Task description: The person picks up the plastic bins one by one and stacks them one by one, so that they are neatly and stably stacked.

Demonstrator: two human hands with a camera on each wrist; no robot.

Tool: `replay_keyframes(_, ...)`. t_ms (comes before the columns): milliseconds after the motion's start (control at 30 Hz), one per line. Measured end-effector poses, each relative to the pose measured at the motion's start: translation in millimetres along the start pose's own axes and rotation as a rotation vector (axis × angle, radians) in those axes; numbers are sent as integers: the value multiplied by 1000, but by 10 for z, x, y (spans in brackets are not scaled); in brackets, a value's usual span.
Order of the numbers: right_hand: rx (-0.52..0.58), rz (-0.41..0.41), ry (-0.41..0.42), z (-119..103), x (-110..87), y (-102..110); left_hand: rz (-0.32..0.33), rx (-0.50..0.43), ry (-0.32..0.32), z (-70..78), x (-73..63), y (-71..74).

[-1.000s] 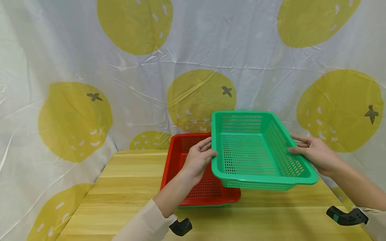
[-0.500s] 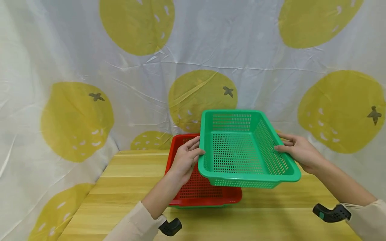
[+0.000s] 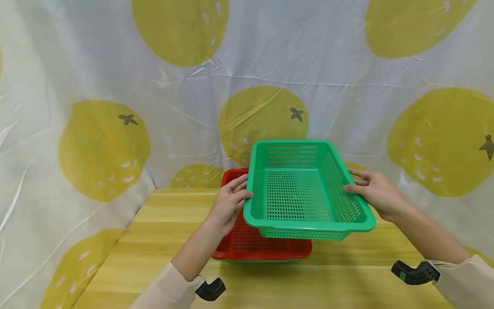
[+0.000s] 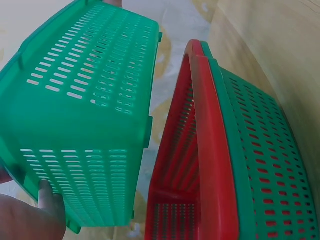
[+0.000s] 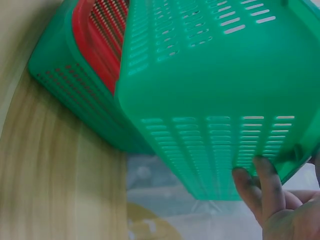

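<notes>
A green plastic basket [image 3: 297,193] with slotted walls is held in the air, its mouth up and tipped toward the head camera. My left hand [image 3: 227,204] grips its left rim, thumb over the edge and fingers outside. On the opposite side my right hand [image 3: 380,195] pinches the right rim the same way. Below and partly hidden by it, a red basket [image 3: 258,255] sits nested in a second green basket [image 4: 270,165] on the table. The left wrist view shows a gap between the held basket and the red one.
The nested pair stands on a light wooden table [image 3: 170,231]. A white curtain [image 3: 185,111] printed with yellow fruit hangs behind. Black wrist mounts [image 3: 210,289] stick out at both sleeves.
Both hands have carried the green basket leftward, so it now hangs more over the red one. The nested baskets stay where they were; the head view has shifted slightly.
</notes>
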State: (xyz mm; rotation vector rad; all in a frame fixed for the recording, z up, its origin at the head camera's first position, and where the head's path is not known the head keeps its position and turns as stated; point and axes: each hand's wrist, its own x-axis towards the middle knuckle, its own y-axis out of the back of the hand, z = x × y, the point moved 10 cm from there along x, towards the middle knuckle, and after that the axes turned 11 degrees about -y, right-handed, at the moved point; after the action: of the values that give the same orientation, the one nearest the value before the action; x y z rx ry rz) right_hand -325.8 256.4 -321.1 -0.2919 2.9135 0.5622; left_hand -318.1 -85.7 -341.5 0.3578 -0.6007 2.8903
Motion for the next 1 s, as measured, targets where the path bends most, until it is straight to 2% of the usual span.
replay_keyframes(200, 23, -25, 42, -64, 75, -223, 48, 24, 21, 24, -73, 260)
replay_keyframes(800, 76, -66, 65, -125, 199, -600, 36, 100, 49, 142, -179, 641)
replay_keyframes(1000, 65, -75, 64, -136, 262, -736, 46, 98, 54, 155, -211, 788)
